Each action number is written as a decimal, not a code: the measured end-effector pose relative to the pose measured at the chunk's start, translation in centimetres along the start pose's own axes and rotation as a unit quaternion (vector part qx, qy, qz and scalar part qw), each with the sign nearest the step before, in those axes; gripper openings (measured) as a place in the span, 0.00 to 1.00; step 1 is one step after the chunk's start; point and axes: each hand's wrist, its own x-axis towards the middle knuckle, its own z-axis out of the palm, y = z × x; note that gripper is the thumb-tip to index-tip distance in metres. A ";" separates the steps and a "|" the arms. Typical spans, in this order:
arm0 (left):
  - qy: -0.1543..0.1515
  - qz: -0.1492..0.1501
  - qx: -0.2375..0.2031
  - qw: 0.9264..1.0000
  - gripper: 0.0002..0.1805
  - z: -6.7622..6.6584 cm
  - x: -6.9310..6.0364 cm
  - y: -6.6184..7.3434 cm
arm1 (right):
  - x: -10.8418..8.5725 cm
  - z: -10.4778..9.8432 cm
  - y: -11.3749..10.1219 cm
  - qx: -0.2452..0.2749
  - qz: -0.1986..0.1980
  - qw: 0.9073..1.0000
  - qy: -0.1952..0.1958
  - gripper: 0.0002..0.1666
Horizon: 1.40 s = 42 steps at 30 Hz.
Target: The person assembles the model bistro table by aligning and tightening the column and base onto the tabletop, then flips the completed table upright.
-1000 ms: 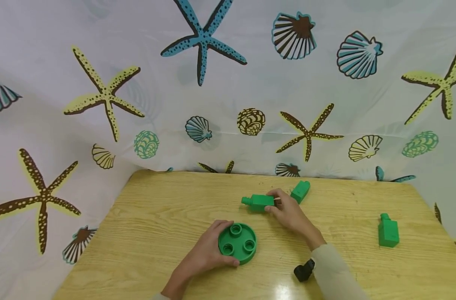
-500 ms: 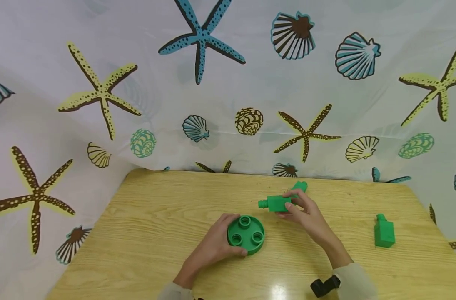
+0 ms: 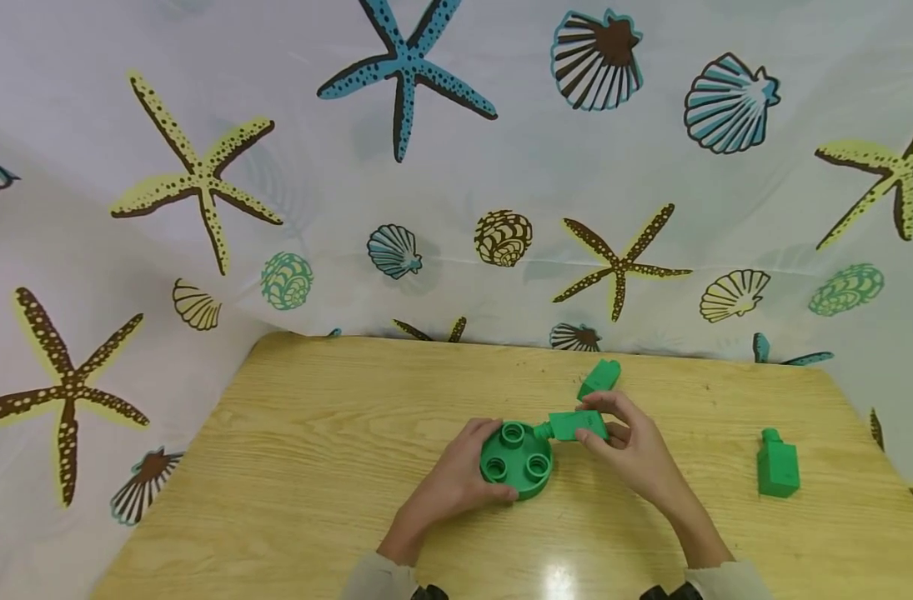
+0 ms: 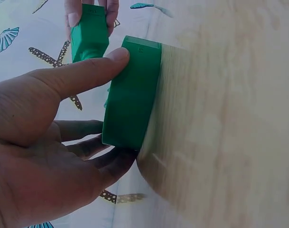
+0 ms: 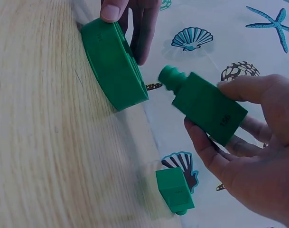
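Note:
My left hand [image 3: 459, 475] grips the rim of a round green disc [image 3: 516, 473], its thumb on the near side. Three ringed, threaded sockets stand on the disc's upper face. My right hand [image 3: 639, 450] pinches a green rectangular block [image 3: 572, 425] with a ribbed, screw-like end. In the head view that end points left and overlaps the disc's far right rim. The right wrist view shows the held block [image 5: 208, 107] apart from the disc [image 5: 113, 66], with a dark number on its end face. The left wrist view has the disc [image 4: 135, 95] side-on, resting at the wooden surface.
Another green block [image 3: 600, 379] lies behind my right hand, near the table's back edge. A further green block [image 3: 778, 468] stands off to the right, its knob pointing away. A white cloth [image 3: 441, 200] printed with shells and starfish surrounds the wooden table [image 3: 336, 417].
My left hand has slid the disc to the right and slightly away from me. The right hand has lifted the block from the table and carried it right, then toward the disc.

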 end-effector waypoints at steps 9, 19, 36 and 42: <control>0.001 -0.001 -0.005 1.000 0.53 -0.2 0.1 -0.1 | -0.7 0.3 -0.9 -0.022 -0.006 1.000 0.000 0.28; 0.006 0.009 0.006 1.000 0.53 0.1 -0.3 -0.4 | -1.2 1.4 -0.8 -0.050 -0.093 0.994 -0.013 0.26; 0.000 0.016 0.003 1.000 0.53 0.1 -0.1 -0.4 | -1.3 2.2 -1.3 -0.074 -0.135 0.986 -0.068 0.25; 0.000 0.018 -0.001 1.000 0.53 0.1 -0.1 -0.5 | -1.3 2.0 -1.2 -0.064 -0.118 0.988 -0.073 0.22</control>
